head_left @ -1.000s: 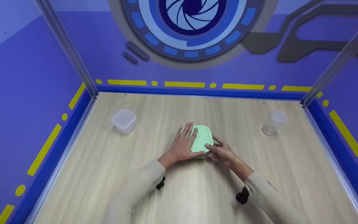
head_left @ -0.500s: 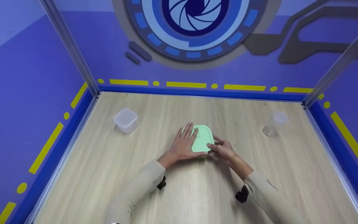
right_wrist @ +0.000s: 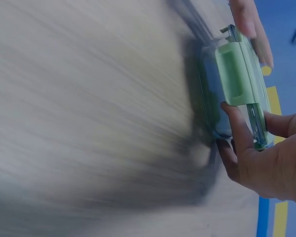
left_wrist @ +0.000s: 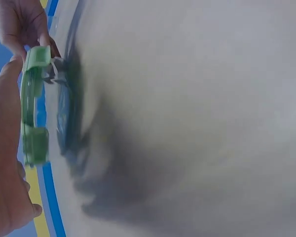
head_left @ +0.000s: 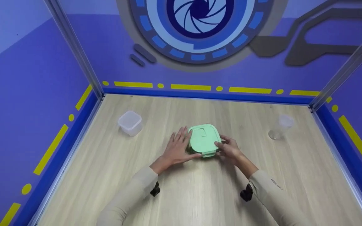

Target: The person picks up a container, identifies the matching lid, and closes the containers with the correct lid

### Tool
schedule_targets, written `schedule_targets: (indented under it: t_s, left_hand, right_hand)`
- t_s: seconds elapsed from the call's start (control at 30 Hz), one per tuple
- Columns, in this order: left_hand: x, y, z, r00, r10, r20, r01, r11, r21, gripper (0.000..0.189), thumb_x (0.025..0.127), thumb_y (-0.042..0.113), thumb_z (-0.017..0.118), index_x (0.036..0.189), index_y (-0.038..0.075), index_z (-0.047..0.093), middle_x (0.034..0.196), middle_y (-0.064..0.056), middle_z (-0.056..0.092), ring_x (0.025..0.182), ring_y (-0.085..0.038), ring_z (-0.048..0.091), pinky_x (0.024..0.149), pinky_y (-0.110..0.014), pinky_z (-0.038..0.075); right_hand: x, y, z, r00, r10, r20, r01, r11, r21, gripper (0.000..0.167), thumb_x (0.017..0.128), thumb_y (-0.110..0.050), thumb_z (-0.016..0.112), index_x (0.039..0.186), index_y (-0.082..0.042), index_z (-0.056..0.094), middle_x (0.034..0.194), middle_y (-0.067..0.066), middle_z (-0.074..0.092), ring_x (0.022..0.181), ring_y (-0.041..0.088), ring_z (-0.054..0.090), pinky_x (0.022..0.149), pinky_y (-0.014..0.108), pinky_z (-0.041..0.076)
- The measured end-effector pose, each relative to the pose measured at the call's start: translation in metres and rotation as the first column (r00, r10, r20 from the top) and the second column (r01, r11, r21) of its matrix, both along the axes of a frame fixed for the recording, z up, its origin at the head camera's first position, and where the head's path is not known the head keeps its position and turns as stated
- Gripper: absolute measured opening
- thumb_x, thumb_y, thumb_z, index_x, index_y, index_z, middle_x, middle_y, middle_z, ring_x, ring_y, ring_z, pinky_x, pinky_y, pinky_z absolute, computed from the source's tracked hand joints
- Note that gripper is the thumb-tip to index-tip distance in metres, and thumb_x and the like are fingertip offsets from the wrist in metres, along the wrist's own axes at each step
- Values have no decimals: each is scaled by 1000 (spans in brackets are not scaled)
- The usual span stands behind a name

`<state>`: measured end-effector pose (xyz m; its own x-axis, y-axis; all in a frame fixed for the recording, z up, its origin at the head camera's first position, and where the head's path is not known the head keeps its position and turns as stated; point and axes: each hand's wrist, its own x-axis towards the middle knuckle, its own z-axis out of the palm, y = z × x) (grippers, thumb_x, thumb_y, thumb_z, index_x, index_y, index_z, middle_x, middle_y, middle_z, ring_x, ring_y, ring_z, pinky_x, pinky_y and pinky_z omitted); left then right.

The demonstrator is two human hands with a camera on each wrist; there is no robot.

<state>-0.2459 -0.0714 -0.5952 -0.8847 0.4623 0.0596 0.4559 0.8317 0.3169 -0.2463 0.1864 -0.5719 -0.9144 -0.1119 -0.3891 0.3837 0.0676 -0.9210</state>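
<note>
A clear food container with a light green clip-on lid (head_left: 204, 139) sits on the table in front of me, in the middle of the head view. My left hand (head_left: 176, 149) lies along its left side with fingers spread and fairly straight, the thumb near the front edge. On the right side, my right hand (head_left: 230, 150) grips the container's front right corner. In the right wrist view its thumb presses on the lid while the fingers reach below the rim, beside a green side latch (right_wrist: 234, 74). Another latch (left_wrist: 36, 145) hangs down in the left wrist view.
An open-looking translucent plastic tub (head_left: 130, 123) stands at the back left of the wooden table (head_left: 187, 201). Toward the back right is a clear, cup-like vessel (head_left: 281, 127). Blue panels with yellow marks (head_left: 191, 87) wall the table at the back and sides.
My left hand has slid left, off the lid's top to its left side, so more of the lid shows. My right hand keeps its grip at the front right corner.
</note>
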Motion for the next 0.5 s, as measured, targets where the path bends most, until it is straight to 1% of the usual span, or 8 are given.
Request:
schedule_targets:
  t_s: [0.1, 0.27, 0.3, 0.37, 0.5]
  left_hand:
    - [3, -16, -3, 999, 49, -23, -48, 999, 8, 112, 86, 79, 53, 164, 9, 14, 172, -18, 14, 160, -36, 13, 126, -62, 16]
    - [12, -44, -9, 992, 113, -52, -113, 994, 14, 111, 86, 77, 56, 163, 7, 19, 169, -22, 20, 158, -39, 18, 124, -64, 19]
    - [15, -48, -9, 991, 120, -65, -120, 993, 7, 110, 86, 77, 56, 163, 7, 21, 169, -22, 21, 158, -40, 19, 123, -64, 20]
    - [20, -57, -10, 987, 121, -102, -124, 992, -33, 108, 86, 77, 56, 162, 8, 24, 168, -23, 23, 157, -40, 21, 123, -65, 21]
    - [30, -70, -8, 981, 106, -164, -125, 986, -108, 104, 86, 78, 56, 161, 11, 29, 167, -23, 27, 156, -40, 24, 122, -65, 23]
  right_hand:
    - [-8, 6, 1, 999, -32, 2, 32, 999, 7, 61, 104, -10, 55, 158, 2, 29, 132, 21, 52, 85, 9, 66, 77, 27, 61]
    - [-22, 14, 1, 998, -58, 11, 58, 997, 50, 62, 106, -14, 53, 160, 0, 24, 145, 24, 46, 93, 11, 63, 83, 26, 59]
    - [-25, 16, 1, 998, -57, 9, 57, 997, 57, 63, 107, -15, 52, 160, 0, 23, 148, 25, 45, 96, 11, 63, 84, 26, 59]
    - [-32, 17, 1, 998, -59, 5, 58, 996, 67, 63, 108, -16, 50, 161, 1, 21, 151, 26, 42, 101, 13, 61, 87, 27, 58]
    - [-45, 21, 2, 998, -69, 4, 68, 994, 87, 64, 109, -19, 47, 162, 0, 17, 155, 27, 40, 107, 15, 60, 91, 29, 56]
